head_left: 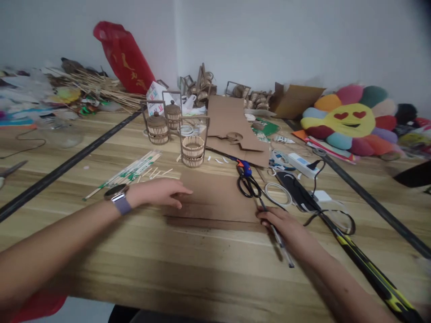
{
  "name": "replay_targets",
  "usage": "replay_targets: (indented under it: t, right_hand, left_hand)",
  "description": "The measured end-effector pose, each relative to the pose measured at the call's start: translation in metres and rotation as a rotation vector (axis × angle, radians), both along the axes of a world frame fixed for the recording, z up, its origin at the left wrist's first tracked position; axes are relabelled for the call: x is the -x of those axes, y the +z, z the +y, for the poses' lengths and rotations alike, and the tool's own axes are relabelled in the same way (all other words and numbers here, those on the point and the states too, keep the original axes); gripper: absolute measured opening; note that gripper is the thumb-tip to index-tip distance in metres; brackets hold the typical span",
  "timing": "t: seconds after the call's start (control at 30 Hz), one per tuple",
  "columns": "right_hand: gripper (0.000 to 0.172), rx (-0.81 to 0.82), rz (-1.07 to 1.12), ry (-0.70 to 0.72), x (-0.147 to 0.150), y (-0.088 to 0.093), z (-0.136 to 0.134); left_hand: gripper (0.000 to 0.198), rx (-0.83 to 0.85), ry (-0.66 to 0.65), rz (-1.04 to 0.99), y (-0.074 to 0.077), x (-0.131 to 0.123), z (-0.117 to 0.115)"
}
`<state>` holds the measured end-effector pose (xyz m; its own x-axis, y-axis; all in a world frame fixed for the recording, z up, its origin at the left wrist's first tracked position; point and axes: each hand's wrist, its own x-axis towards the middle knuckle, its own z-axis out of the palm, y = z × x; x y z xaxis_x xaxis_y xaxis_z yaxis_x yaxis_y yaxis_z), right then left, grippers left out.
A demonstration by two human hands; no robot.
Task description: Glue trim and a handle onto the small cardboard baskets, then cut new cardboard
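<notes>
My left hand (164,192) is open at the left edge of a flat brown cardboard sheet (215,193), fingers stretched toward its middle. It holds nothing. At the sheet's right edge my right hand (281,222) has its fingers closed round a slim pen (285,252), which slants across the palm. Just beyond that hand lie black-handled scissors (248,186), beside a blue and orange glue gun (244,168). A small wooden-slat bucket (193,151) with a tall handle stands behind the cardboard. Two lidded buckets stand farther back, one of them the nearer left bucket (158,130).
Loose short sticks (155,174) and a green-white stick wrapper (129,169) lie left. Larger cut cardboard (225,112) is behind. Right are a white tape ring (278,194), a power strip (303,165), a black-yellow long tool (367,264) and a flower cushion (352,119).
</notes>
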<state>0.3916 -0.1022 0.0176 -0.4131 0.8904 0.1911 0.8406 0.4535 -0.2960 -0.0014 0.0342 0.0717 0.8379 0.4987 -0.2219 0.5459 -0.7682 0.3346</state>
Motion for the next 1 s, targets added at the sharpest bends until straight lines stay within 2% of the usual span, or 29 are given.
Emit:
replay_targets:
  t: [0.13, 0.27, 0.4, 0.63, 1.0]
  right_hand:
    - [0.026, -0.049, -0.039, -0.016, -0.005, -0.011, 0.005]
    - [0.026, -0.106, -0.001, -0.002, -0.009, -0.019, 0.008]
    - [0.023, -0.126, 0.022, 0.018, -0.009, -0.018, 0.007]
    - [0.023, -0.091, 0.045, -0.004, -0.012, -0.014, 0.004]
    - [0.023, -0.087, 0.046, -0.022, -0.020, -0.019, 0.001]
  left_hand:
    - [0.042, 0.065, 0.074, -0.172, -0.017, 0.024, -0.013]
    - [0.038, 0.064, 0.115, -0.259, -0.034, 0.026, -0.019]
    - [0.036, 0.077, 0.128, -0.297, -0.045, 0.030, -0.019]
    - [0.037, 0.042, 0.127, -0.334, -0.052, 0.038, -0.026]
    - [0.035, 0.031, 0.134, -0.318, -0.054, 0.037, -0.029]
